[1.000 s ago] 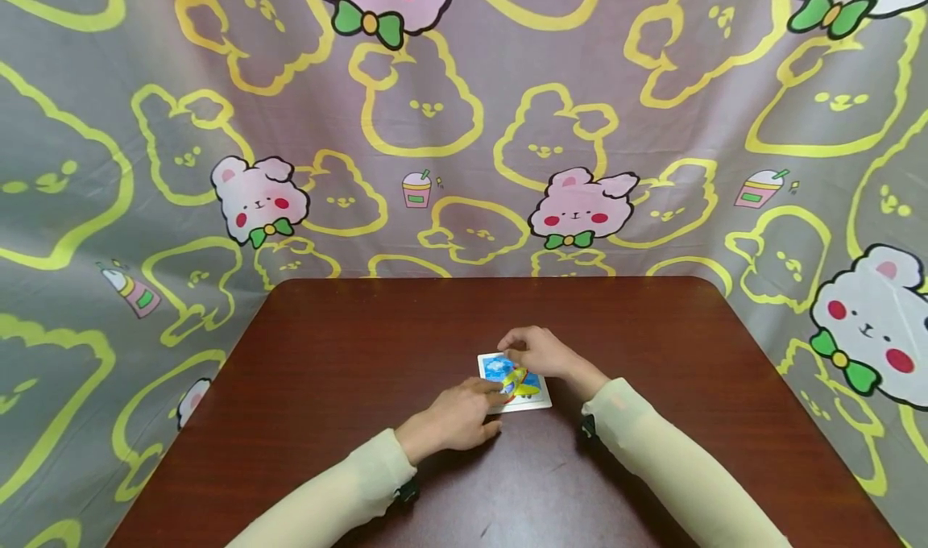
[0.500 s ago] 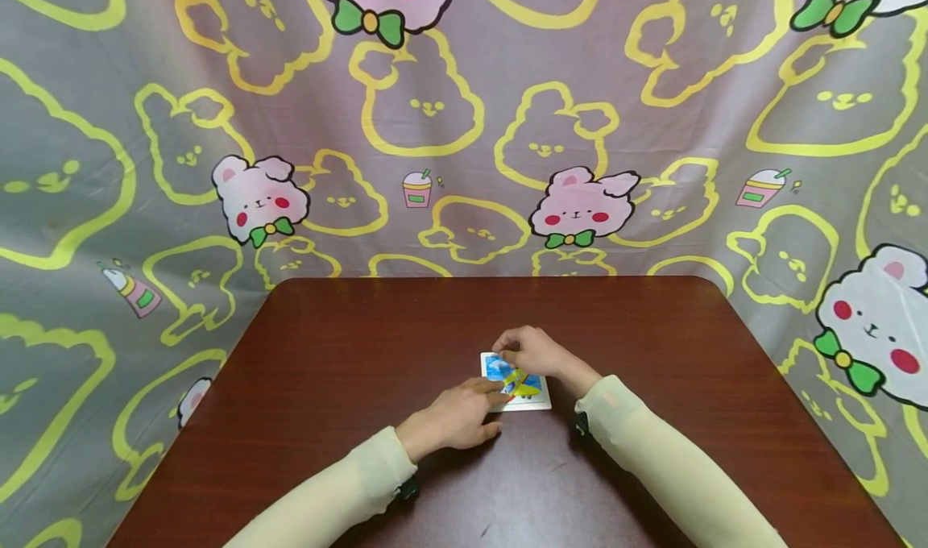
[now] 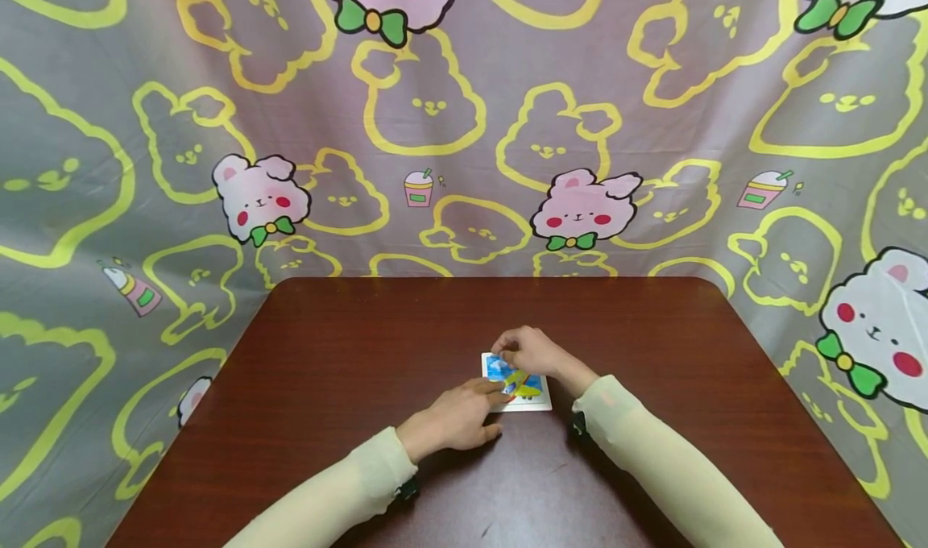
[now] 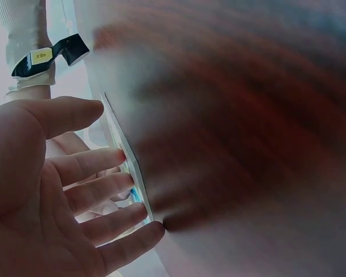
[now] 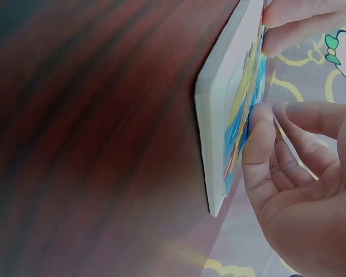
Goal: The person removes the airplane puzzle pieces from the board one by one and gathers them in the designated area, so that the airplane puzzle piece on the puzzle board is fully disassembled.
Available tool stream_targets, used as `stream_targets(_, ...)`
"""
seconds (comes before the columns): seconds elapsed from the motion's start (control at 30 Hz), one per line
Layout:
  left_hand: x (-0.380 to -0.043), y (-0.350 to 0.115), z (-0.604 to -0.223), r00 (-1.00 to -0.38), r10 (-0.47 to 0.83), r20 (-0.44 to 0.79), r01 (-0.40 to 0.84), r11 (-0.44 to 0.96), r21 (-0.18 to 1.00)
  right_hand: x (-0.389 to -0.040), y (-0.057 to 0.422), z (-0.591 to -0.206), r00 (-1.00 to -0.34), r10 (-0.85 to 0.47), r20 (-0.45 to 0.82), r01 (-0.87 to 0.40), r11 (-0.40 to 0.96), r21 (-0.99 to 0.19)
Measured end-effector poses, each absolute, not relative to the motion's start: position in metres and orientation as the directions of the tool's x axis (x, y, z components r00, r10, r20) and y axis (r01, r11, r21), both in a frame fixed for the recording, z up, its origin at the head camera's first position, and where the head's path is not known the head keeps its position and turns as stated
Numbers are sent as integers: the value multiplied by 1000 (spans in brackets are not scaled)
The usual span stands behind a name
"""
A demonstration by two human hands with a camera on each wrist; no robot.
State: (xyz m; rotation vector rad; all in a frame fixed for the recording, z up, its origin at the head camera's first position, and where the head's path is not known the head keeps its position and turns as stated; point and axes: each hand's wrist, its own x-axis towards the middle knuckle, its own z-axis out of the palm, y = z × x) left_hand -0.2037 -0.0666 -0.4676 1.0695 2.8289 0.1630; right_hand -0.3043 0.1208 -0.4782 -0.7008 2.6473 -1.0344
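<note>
A small square picture board lies on the table, with a thick white border and a yellow airplane on blue sky; it looks like a puzzle. The left hand rests its spread fingers on the board's left side. In the left wrist view those fingers are nearly straight, their tips along the board's edge. Over the board's far part is the right hand, fingers bent and thumb close to the fingertips. The right wrist view shows the right hand's curled fingers touching the picture; whether they pinch a piece is hidden.
The dark red-brown table extends around the board to rounded far corners. A grey curtain with yellow outlines and cartoon bunnies hangs behind and along both sides. Black bands are strapped at both wrists.
My right hand has shifted slightly left over the board's far edge, and the board has moved a touch right. The left hand stays almost still on the picture.
</note>
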Motion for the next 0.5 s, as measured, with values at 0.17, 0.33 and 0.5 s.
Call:
stream_targets(0.17,-204,-67,-469,-745,664,-62,653,745,138,-303,119,-478,-871,-490,-41,-331,645,-689)
stream_targets(0.33,-203,-67,-469,-739,671,-61,660,739,134,-303,120,-479,-864,-503,-21,-353,635,-687)
stream_targets(0.5,-204,-67,-468,-731,681,-49,671,730,126,-303,120,-479,-863,-506,-1,-368,630,-684)
